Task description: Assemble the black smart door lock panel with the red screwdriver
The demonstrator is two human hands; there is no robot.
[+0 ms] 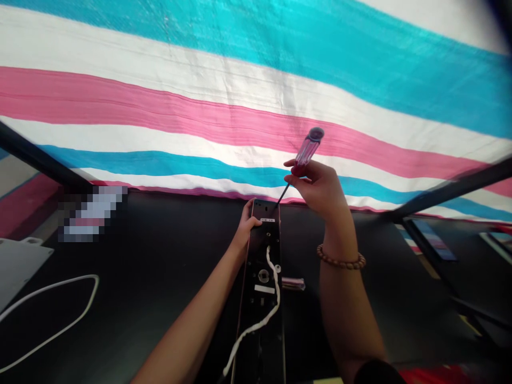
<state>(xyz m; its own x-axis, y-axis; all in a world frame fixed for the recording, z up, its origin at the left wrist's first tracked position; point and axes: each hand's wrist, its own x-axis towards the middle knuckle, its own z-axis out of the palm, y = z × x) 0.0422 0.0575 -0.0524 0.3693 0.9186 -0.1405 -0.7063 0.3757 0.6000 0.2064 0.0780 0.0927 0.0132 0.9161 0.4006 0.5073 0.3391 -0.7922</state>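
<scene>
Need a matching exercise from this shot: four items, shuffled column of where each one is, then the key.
Items
1. Raised screwdriver
2. Second screwdriver
3. Wooden bead bracelet
4. White cable

Places
A. On the right wrist
B. Gripped in the right hand
C. Along the face of the long black panel
D. Lying on the black surface beside the panel

Pairs: 1-B, 2-D, 3-A, 4-C
</scene>
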